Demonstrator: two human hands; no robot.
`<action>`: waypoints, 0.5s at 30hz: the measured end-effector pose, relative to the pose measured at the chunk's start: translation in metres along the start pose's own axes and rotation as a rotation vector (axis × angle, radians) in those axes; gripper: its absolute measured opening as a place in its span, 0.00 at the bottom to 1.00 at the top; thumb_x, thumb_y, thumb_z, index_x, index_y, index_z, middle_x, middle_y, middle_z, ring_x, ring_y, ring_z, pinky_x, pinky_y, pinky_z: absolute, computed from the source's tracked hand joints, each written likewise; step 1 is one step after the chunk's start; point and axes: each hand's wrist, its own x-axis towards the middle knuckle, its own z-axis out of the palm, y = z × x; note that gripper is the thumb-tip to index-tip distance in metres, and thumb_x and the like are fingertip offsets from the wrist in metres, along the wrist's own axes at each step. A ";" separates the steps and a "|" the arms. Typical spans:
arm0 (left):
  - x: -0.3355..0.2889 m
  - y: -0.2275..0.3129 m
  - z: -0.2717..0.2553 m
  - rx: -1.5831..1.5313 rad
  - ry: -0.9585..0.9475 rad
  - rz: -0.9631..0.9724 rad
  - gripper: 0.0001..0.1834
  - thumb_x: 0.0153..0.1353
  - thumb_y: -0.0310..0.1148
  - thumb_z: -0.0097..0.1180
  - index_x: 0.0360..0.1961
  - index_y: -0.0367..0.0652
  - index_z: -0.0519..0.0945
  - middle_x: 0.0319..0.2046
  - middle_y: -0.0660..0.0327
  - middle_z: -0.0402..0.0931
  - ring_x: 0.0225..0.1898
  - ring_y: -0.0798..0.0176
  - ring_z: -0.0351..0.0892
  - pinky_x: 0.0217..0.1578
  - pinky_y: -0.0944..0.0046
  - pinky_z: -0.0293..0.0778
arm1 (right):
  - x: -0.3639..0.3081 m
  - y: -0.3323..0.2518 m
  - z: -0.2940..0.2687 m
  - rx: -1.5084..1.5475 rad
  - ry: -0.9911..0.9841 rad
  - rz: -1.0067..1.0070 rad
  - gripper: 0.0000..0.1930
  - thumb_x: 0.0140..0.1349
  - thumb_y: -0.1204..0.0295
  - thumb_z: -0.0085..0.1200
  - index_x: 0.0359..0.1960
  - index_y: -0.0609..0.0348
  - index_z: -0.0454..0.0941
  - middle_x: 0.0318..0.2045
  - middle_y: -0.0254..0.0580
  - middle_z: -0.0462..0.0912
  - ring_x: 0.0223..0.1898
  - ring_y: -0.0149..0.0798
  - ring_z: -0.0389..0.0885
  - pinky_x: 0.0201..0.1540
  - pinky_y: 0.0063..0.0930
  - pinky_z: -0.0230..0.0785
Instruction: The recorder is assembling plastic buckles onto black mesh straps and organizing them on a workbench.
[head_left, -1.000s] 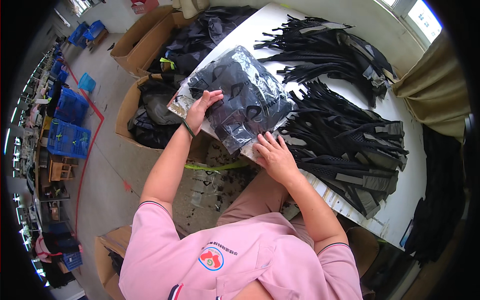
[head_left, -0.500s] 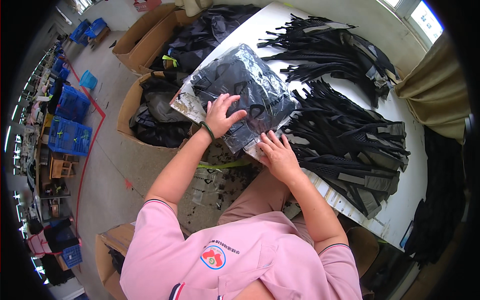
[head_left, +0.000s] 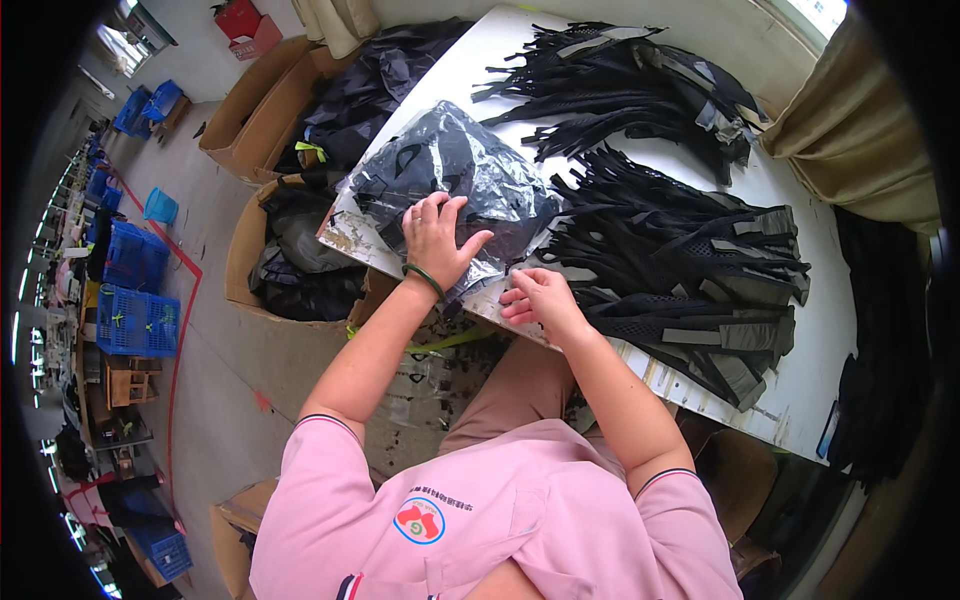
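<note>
A clear plastic bag (head_left: 470, 165) with something dark folded inside lies at the left corner of the white table. My left hand (head_left: 437, 245) rests on its near part, fingers spread. By the bag's near right edge is my right hand (head_left: 540, 303), its fingers curled and the thumb and index tips close together. Whatever those tips pinch, if anything, is too small to make out. Right of the bag lies a pile of black mesh strips with grey ends (head_left: 670, 260). A second strip pile (head_left: 640, 85) is farther back.
The white table (head_left: 810, 330) has a worn near edge. Cardboard boxes of dark fabric (head_left: 240, 255) stand on the floor at its left. A tan curtain (head_left: 850, 130) hangs at the right. Blue crates (head_left: 135, 320) line the far left, beyond a red floor line.
My right hand has gone from lying flat at the bag's lower right edge to curled fingers there. My left hand remains spread on the bag. The whole view has shifted slightly.
</note>
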 end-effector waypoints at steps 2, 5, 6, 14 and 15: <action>0.004 0.005 0.004 0.001 -0.059 0.051 0.30 0.48 0.56 0.63 0.46 0.47 0.75 0.44 0.59 0.68 0.49 0.53 0.67 0.54 0.51 0.57 | 0.007 -0.005 0.005 0.016 -0.028 0.000 0.20 0.67 0.61 0.47 0.46 0.71 0.68 0.33 0.51 0.80 0.26 0.39 0.83 0.26 0.28 0.78; 0.007 0.012 0.004 0.026 -0.089 0.046 0.26 0.46 0.53 0.66 0.40 0.46 0.76 0.39 0.62 0.70 0.45 0.55 0.69 0.47 0.54 0.62 | 0.013 -0.011 0.015 0.026 -0.055 0.053 0.19 0.67 0.62 0.48 0.43 0.71 0.69 0.33 0.50 0.80 0.26 0.40 0.83 0.26 0.28 0.78; 0.008 0.009 0.008 0.010 -0.101 0.042 0.23 0.46 0.51 0.66 0.36 0.46 0.76 0.38 0.62 0.70 0.44 0.55 0.69 0.44 0.55 0.63 | 0.020 -0.006 0.016 0.029 -0.056 0.053 0.19 0.67 0.62 0.48 0.43 0.71 0.69 0.33 0.50 0.80 0.26 0.40 0.83 0.26 0.28 0.78; 0.020 0.006 0.035 -0.318 -0.116 0.006 0.17 0.51 0.42 0.64 0.22 0.43 0.72 0.23 0.58 0.70 0.30 0.51 0.73 0.30 0.54 0.68 | 0.047 0.001 0.015 0.027 0.047 -0.033 0.12 0.66 0.67 0.49 0.35 0.66 0.73 0.28 0.45 0.81 0.23 0.37 0.82 0.22 0.28 0.76; 0.023 0.005 0.038 -0.380 -0.106 -0.041 0.16 0.52 0.40 0.64 0.21 0.41 0.72 0.22 0.56 0.70 0.27 0.51 0.72 0.28 0.54 0.68 | 0.044 -0.006 0.017 0.058 0.057 -0.014 0.12 0.66 0.67 0.48 0.36 0.67 0.73 0.28 0.45 0.81 0.23 0.37 0.82 0.23 0.28 0.77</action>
